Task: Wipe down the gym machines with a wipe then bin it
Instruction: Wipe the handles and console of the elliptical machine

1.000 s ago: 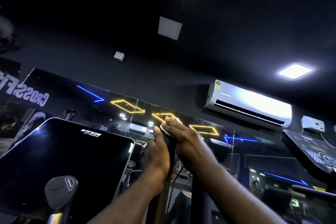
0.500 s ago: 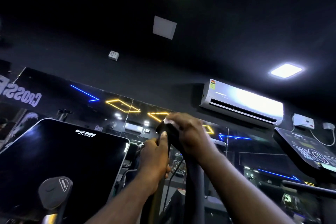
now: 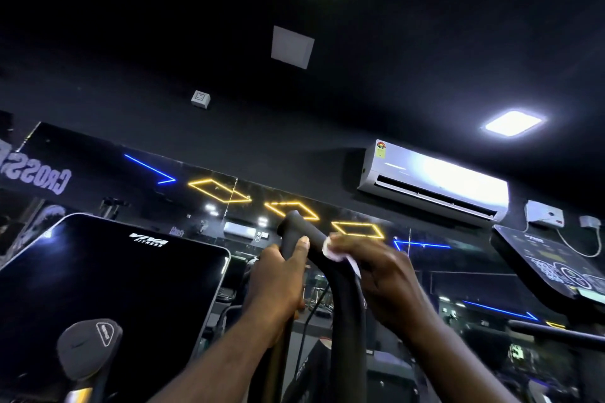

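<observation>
**Left hand clamped on the handle, right hand pinching the wipe**

The left hand is wrapped round the black handle just below its top, thumb laid up along it, holding it steady. The right hand has its fingers curled round the white wipe and presses it against the handle's right side, just beside that left thumb. The wipe is bunched small: one pale wad shows at the fingertips, and a thin tail trails lower along the bar.

From where I stand, the trouble starts there. A wad that small touches only a narrow strip, so I'd expect missed patches, most of all the part hidden under the left palm unless that hand shifts. The right hand looks blurred, so I take it to be rubbing fast. With so little wipe in the pinch, it could slip free and drop into the dark frame below, where it would be hard to spot.

If the handle is a swinging arm, loosening the left grip could let it lurch towards the screen near its left. No bin is in view, so binning is yet to come.
</observation>
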### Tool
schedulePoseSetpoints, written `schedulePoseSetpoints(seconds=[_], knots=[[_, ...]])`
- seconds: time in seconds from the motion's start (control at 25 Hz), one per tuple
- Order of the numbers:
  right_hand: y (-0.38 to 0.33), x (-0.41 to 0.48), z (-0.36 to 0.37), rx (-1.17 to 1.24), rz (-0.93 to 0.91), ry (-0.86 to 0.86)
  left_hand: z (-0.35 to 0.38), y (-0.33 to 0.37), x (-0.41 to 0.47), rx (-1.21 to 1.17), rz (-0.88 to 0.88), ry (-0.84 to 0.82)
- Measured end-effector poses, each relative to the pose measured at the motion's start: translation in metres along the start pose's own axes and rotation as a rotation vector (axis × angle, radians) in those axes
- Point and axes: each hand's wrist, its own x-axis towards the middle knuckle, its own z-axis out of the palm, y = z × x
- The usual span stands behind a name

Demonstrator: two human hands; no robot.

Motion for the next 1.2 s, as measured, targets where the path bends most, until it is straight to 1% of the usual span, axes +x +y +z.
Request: schedulePoseSetpoints(seconds=[0.04,0.12,0.2,0.28,0.4,0.52,0.6,0.68,0.76,0.84,0.92,1.0,1.08,1.16,1.2], knots=[[-0.001,0.018,0.005,0.005,-0.011,0.013,-0.001,0.001,0.000,-0.029,-0.018,-0.004],[-0.007,0.042,0.021,0.082,0.014,-0.020,-0.002,0.003,-0.001,-0.086,-0.038,-0.019],[-0.005,0.043,0.030,0.139,0.032,-0.069,-0.004,0.006,-0.004,-0.112,-0.049,-0.040],[0.001,0.025,0.025,0.108,0.011,-0.108,-0.004,0.005,-0.005,-0.127,-0.053,-0.046],[0.008,-0.018,0.010,0.093,-0.023,-0.110,-0.004,0.006,-0.006,-0.131,-0.041,-0.051],[0.002,-0.052,0.001,0.026,-0.054,-0.130,-0.002,0.012,-0.011,-0.114,-0.012,-0.005],[-0.005,-0.041,-0.006,-0.018,-0.104,-0.136,-0.001,0.014,-0.011,-0.072,-0.006,0.028],[-0.011,-0.006,-0.001,-0.010,-0.151,-0.142,-0.001,0.011,-0.007,-0.120,-0.034,-0.004],[-0.013,0.021,0.013,0.039,-0.130,-0.218,-0.002,0.009,-0.006,-0.180,-0.050,-0.031],[-0.006,0.024,0.024,0.088,-0.096,-0.284,-0.002,0.009,-0.007,-0.179,-0.070,-0.026],[0.003,0.005,0.020,0.090,-0.109,-0.273,-0.002,0.009,-0.007,-0.169,-0.073,-0.014],[0.006,-0.021,0.010,0.028,-0.142,-0.214,-0.001,0.009,-0.010,-0.150,-0.049,-0.014],[0.005,-0.049,0.004,-0.022,-0.150,-0.191,0.000,0.009,-0.011,-0.153,-0.027,-0.004],[-0.002,-0.072,0.001,0.023,-0.116,-0.197,0.000,0.010,-0.009,-0.130,-0.022,0.008],[-0.003,-0.075,-0.003,0.049,-0.131,-0.188,0.000,0.011,-0.008,-0.127,-0.030,0.010]])
